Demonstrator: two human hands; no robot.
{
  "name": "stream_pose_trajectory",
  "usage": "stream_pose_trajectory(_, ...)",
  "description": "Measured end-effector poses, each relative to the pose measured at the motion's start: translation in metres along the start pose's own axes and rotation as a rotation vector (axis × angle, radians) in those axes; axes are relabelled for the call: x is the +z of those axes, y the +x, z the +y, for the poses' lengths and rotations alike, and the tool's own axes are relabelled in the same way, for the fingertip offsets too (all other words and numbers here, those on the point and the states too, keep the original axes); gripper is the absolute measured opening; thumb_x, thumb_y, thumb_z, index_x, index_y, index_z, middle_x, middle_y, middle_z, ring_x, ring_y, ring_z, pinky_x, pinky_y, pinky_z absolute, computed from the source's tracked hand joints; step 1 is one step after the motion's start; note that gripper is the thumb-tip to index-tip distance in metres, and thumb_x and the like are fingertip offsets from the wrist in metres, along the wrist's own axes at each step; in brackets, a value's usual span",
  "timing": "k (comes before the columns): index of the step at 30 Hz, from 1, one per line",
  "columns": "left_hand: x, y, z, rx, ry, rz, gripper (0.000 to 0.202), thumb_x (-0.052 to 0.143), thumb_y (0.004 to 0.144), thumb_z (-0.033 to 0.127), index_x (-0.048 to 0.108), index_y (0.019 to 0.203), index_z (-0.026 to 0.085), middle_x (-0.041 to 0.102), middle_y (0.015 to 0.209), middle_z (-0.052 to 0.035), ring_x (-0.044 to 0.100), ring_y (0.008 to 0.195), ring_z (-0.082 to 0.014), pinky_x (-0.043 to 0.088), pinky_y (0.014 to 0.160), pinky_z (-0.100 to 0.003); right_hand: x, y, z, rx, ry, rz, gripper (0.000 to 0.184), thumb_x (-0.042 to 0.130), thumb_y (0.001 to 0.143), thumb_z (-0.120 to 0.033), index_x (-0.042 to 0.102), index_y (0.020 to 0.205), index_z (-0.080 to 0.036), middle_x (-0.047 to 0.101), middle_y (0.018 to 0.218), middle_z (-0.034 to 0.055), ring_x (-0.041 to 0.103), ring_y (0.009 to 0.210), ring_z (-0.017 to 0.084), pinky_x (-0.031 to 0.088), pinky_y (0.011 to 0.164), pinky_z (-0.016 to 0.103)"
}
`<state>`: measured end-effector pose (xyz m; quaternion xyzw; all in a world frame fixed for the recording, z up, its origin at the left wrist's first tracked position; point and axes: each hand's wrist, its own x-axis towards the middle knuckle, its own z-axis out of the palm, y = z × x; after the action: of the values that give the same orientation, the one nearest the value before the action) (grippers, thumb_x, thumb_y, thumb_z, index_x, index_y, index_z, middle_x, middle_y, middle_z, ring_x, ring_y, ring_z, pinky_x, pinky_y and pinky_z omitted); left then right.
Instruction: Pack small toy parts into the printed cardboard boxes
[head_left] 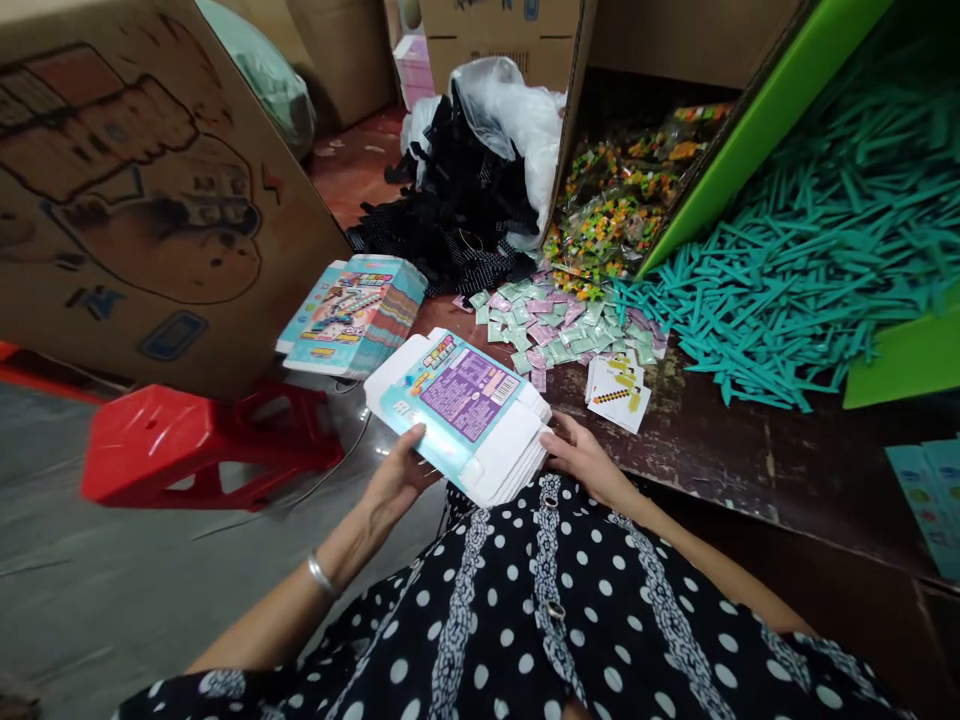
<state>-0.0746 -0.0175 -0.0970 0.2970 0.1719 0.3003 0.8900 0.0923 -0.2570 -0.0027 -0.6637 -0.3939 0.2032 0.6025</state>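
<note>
A stack of flat, unfolded cartons [469, 410], light blue with a purple text panel and white flaps, is held at my waist. My left hand [405, 468] grips its left lower edge, the thumb on top and the fingers underneath. Along the right side, my right hand [581, 455] holds the white flaps, its thumb on the upper face. Just beyond lies another pile of the same flat cartons [352, 315], printed side up and slightly fanned. Some white printed cards [619, 392] with a pickaxe picture rest on the table near my right hand.
Small green and pink packets [555, 320] are heaped behind the cards. Black plastic parts [465, 205] spill from a clear bag, beside bagged orange and green pieces [615, 210]. Teal sticks [795, 270] fill the right. A large cardboard box [150, 190] and red stool [161, 440] stand left.
</note>
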Motion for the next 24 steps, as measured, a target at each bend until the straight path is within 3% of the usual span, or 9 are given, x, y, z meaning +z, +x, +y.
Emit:
stream_pose_trajectory(4, 0.0, -0.021, -0.014, -0.054, -0.198, 0.054, 0.016, 0.063, 0.108, 0.026, 0.071, 0.116, 0.015, 0.08, 0.098, -0.0121, 0.079, 0.08, -0.0251, 0.072, 0.079, -0.038, 0.01, 0.04, -0.025, -0.1, -0.184, 0.004, 0.121, 0.103, 0.064, -0.052, 0.051, 0.167, -0.02, 0.061, 0.168, 0.018, 0.06, 0.155, 0.037, 0.049, 0.133, 0.051)
stream_pose_trajectory(7, 0.013, -0.028, -0.018, -0.093, -0.343, 0.048, 0.024, 0.057, 0.114, 0.031, 0.071, 0.118, 0.012, 0.08, 0.104, -0.0154, 0.083, 0.091, -0.028, 0.074, 0.082, -0.04, 0.019, 0.089, -0.057, -0.147, -0.314, -0.032, 0.114, 0.098, 0.069, -0.044, 0.051, 0.168, -0.015, 0.061, 0.167, 0.0197, 0.061, 0.153, 0.036, 0.048, 0.133, 0.049)
stream_pose_trajectory(10, 0.03, -0.026, -0.019, -0.115, -0.473, 0.049, 0.031, 0.055, 0.117, 0.036, 0.069, 0.127, 0.01, 0.08, 0.108, -0.0176, 0.084, 0.096, -0.0301, 0.075, 0.08, -0.039, 0.031, 0.141, -0.099, -0.101, -0.48, -0.141, 0.107, 0.094, 0.076, -0.033, 0.048, 0.171, -0.015, 0.068, 0.159, 0.0197, 0.073, 0.133, 0.032, 0.061, 0.116, 0.045)
stream_pose_trajectory(12, 0.041, -0.02, -0.018, -0.125, -0.526, 0.031, 0.035, 0.054, 0.118, 0.038, 0.067, 0.133, 0.009, 0.08, 0.109, -0.0173, 0.084, 0.097, -0.0304, 0.075, 0.078, -0.038, 0.037, 0.172, -0.128, -0.057, -0.591, -0.224, 0.096, 0.091, 0.079, -0.027, 0.054, 0.167, -0.017, 0.071, 0.154, 0.0177, 0.076, 0.123, 0.029, 0.066, 0.104, 0.039)
stream_pose_trajectory(16, 0.06, -0.007, -0.013, -0.118, -0.548, -0.023, 0.037, 0.052, 0.121, 0.036, 0.063, 0.141, 0.008, 0.08, 0.111, -0.0166, 0.084, 0.104, -0.0288, 0.074, 0.079, -0.031, 0.048, 0.216, -0.171, -0.01, -0.695, -0.354, 0.088, 0.088, 0.082, -0.023, 0.056, 0.164, -0.023, 0.071, 0.154, 0.0136, 0.079, 0.108, 0.021, 0.065, 0.082, 0.025)
stream_pose_trajectory(19, 0.068, -0.001, -0.012, -0.115, -0.542, -0.034, 0.035, 0.053, 0.121, 0.035, 0.062, 0.144, 0.011, 0.079, 0.107, -0.0145, 0.084, 0.1, -0.0263, 0.073, 0.078, -0.029, 0.054, 0.236, -0.183, 0.029, -0.714, -0.394, 0.091, 0.093, 0.078, -0.021, 0.058, 0.162, -0.019, 0.079, 0.133, 0.0121, 0.077, 0.086, 0.017, 0.061, 0.069, 0.022)
stream_pose_trajectory(22, 0.056, 0.005, -0.023, -0.129, -0.523, -0.053, 0.039, 0.051, 0.121, 0.038, 0.063, 0.148, 0.012, 0.079, 0.112, -0.0167, 0.083, 0.102, -0.0257, 0.073, 0.081, -0.031, 0.056, 0.245, -0.178, 0.037, -0.7, -0.379, 0.082, 0.096, 0.079, -0.022, 0.063, 0.153, -0.017, 0.081, 0.11, 0.0052, 0.074, 0.076, 0.014, 0.057, 0.064, 0.019)
stream_pose_trajectory(24, 0.025, 0.011, -0.035, -0.14, -0.479, -0.127, 0.045, 0.055, 0.12, 0.043, 0.065, 0.151, 0.012, 0.077, 0.13, -0.0224, 0.081, 0.119, -0.0298, 0.073, 0.091, -0.037, 0.055, 0.248, -0.17, 0.036, -0.683, -0.356, 0.062, 0.093, 0.085, -0.023, 0.068, 0.141, -0.018, 0.079, 0.101, 0.0004, 0.071, 0.073, 0.012, 0.055, 0.061, 0.017)
